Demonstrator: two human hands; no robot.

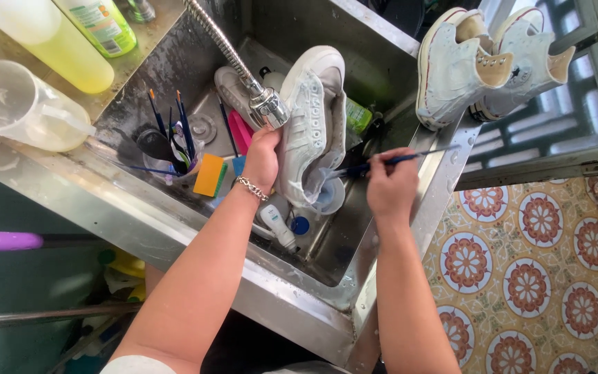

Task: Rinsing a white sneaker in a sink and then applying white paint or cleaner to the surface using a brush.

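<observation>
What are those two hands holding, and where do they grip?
Left hand grips the white sneaker by its side; right hand pinches a thin blue brush mid-handle.

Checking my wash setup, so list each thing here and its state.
White sneaker: wet, held over sink by left hand.
Thin brush: in right hand, tip at the sneaker.
Pair of white high-tops: propped on sink edge.
Measuring jug: upright, nearly empty.
Brush cup: upright, holding brushes.

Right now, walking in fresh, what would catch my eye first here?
Most striking is the white sneaker held over the steel sink by the left hand, while the right hand works a thin blue brush against its side. Next, a pair of white high-top shoes rests on the sink's far right edge.
</observation>
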